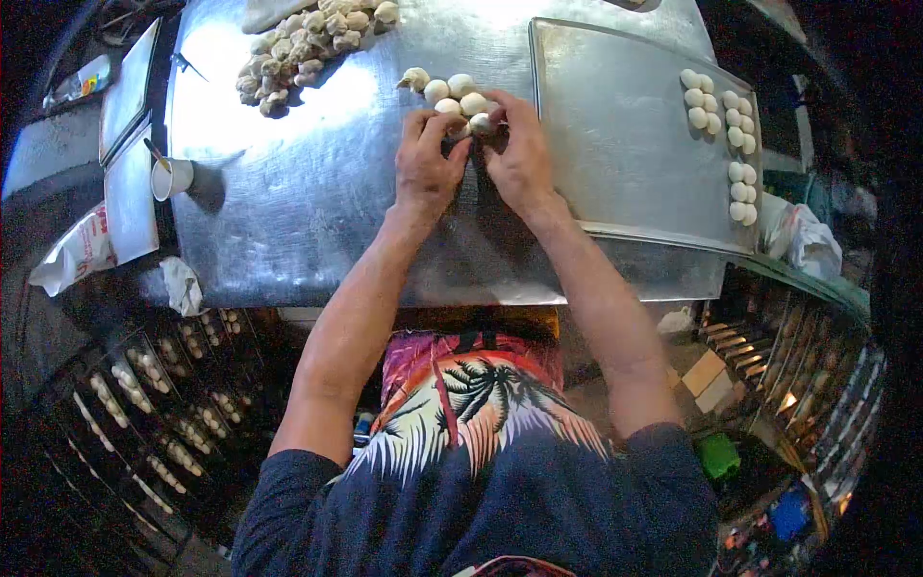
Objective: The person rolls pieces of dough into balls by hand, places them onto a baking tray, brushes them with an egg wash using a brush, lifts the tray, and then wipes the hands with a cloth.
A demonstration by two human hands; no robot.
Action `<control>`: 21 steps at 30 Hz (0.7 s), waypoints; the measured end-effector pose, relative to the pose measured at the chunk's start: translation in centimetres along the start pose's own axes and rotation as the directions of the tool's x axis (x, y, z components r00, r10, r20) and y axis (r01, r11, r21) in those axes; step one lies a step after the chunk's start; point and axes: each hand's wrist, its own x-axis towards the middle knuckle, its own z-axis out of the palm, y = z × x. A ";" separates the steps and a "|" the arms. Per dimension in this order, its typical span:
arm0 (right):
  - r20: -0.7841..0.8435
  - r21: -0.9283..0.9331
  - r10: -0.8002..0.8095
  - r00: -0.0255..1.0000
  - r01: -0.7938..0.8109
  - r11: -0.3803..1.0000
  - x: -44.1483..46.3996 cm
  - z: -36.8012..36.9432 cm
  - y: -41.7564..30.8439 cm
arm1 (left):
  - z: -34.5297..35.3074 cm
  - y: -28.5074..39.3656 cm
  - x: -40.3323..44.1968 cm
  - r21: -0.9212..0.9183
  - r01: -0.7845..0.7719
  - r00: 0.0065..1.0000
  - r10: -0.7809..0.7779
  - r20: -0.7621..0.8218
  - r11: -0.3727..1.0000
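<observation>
A small cluster of round white dough balls [448,107] lies on the metal table [317,192] in front of me. My left hand [429,162] is at the near left of the cluster, its fingers curled round a dough ball that they mostly hide. Close beside it, my right hand [520,154] has thumb and fingers bent about another dough ball [480,123] at the near right. At the cluster's far left sits a rougher dough piece [414,79] with an uneven end.
Unshaped dough pieces [308,48] are heaped at the back left. A metal tray [625,125] to the right carries grouped dough balls [743,192] along its far side. A white cup [171,179] with a handle sticking out stands left. Racks [159,404] hold filled trays below.
</observation>
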 end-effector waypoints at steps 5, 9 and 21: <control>-0.079 0.008 0.070 0.994 -0.070 0.998 0.0 0.5 0.1 | -0.2 -0.5 0.2 -0.069 -0.075 0.996 0.079 0.048 0.995; -0.079 0.141 0.240 0.968 -0.228 0.963 0.4 1.3 -0.8 | -0.5 -1.3 0.4 -0.072 -0.123 0.991 0.126 0.042 0.990; -0.295 -0.417 -0.028 0.955 -0.102 0.903 1.4 7.6 -3.4 | -3.7 -8.1 8.6 0.002 -0.144 0.989 0.144 0.034 0.990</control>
